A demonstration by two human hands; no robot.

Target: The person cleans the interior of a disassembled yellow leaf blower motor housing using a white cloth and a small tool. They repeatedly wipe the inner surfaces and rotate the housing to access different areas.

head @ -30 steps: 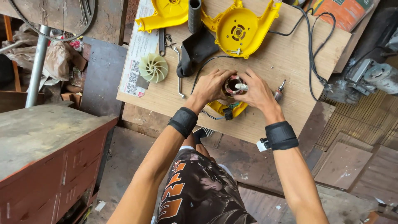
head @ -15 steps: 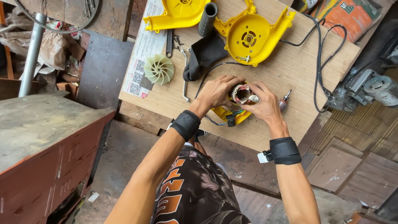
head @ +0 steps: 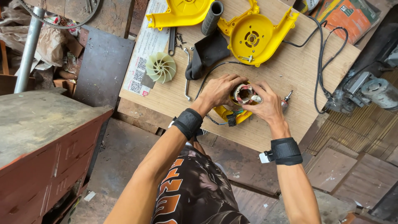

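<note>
Both hands on motor core (head: 243,93), held just above wooden board (head: 282,79). Left hand (head: 219,90) fingers curled around core's side; right hand (head: 267,103) fingers pinching its rim. Yellow part (head: 226,114) beneath. Pale fan wheel (head: 161,67) lies well apart, left.

Head camera looks steeply down, close above the wooden board (head: 265,70).

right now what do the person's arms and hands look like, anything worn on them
Both arms are bare, with no sleeves and no gloves on the hands. The left wrist wears a wide black wrist strap. The right wrist wears a matching black band with a small white tab sticking out at its side.
</note>
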